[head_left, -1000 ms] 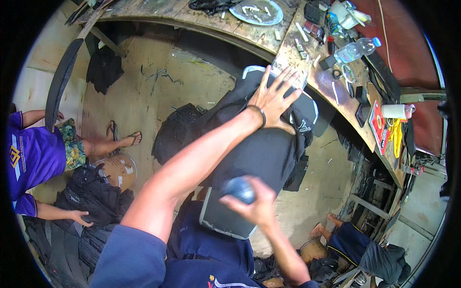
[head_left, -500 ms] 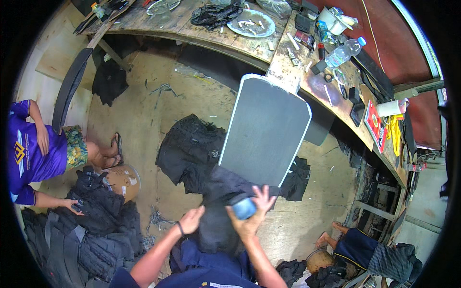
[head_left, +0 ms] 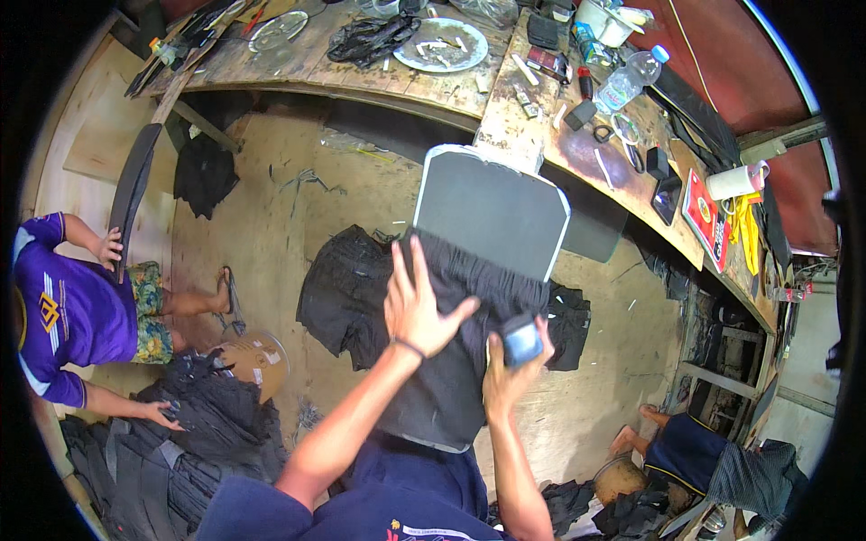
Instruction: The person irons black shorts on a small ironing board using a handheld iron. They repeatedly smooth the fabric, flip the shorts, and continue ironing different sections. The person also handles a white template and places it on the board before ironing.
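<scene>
Black shorts with a gathered elastic waistband [head_left: 487,275] are drawn over the near part of a flat grey board [head_left: 492,216] with a white rim and cut corners. The board's far end meets the workbench, and its near edge shows by my lap. My left hand [head_left: 419,311] lies on the shorts just below the waistband, its fingers spread. Gripped in my right hand [head_left: 512,379] is a small dark block with a pale blue face [head_left: 522,344], held over the right side of the shorts. Its exact kind is not plain.
A cluttered wooden bench [head_left: 577,171] holds a plate [head_left: 440,45], a water bottle [head_left: 631,79] and a phone [head_left: 667,198]. More black shorts [head_left: 338,288] lie on the floor. At left, a person [head_left: 77,307] sits beside a dark garment pile [head_left: 198,442]; another person's legs [head_left: 677,446] show at right.
The shorts have moved farther up the board, covering more of it. My left hand went from closed at their edge to spread on top. My right hand shifted right with the block.
</scene>
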A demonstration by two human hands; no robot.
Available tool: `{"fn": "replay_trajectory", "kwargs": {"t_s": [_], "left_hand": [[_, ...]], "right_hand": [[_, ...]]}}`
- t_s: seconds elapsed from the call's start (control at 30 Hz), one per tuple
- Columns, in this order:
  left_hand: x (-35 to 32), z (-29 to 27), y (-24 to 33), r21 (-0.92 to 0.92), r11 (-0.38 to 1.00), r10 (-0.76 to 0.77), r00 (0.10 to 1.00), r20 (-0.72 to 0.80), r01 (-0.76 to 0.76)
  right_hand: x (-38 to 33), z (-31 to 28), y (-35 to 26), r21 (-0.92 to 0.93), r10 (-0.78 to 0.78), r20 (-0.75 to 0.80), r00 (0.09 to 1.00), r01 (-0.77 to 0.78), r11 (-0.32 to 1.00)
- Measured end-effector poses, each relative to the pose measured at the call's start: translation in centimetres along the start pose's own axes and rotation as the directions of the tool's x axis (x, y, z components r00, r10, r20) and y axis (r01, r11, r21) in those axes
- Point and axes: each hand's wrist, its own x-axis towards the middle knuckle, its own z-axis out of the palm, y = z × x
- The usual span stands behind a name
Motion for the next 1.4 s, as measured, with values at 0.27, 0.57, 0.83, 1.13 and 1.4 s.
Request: {"fn": "replay_trajectory", "kwargs": {"t_s": [0.27,0.57,0.83,1.13,1.4], "left_hand": [[13.7,1.9,3.4,0.249,0.810,0.583,0.776,-0.240,-0.531],[16.3,2.0,6.0,0.187,0.820,0.546,0.837,0.024,-0.541],[17.9,1.8,8.0,0.260,0.841,0.487,0.873,0.022,-0.475],[20.9,2.9,8.3,0.301,0.747,0.642,0.760,-0.098,-0.592],[20.6,2.8,8.5,0.287,0.753,0.635,0.768,-0.083,-0.592]], "right_hand": [[27.4,8.7,5.7,0.057,-0.058,-0.116,0.992,0.065,0.996],[8.0,0.8,-2.3,-0.201,-0.469,0.478,0.742,0.612,0.765],[13.7,0.1,0.0,-0.288,-0.181,0.532,0.827,0.378,0.880],[14.9,1.7,2.1,-0.306,-0.298,0.427,0.854,0.447,0.841],[7.7,-1.3,-3.1,-0.091,-0.253,0.622,0.741,0.390,0.916]]}}
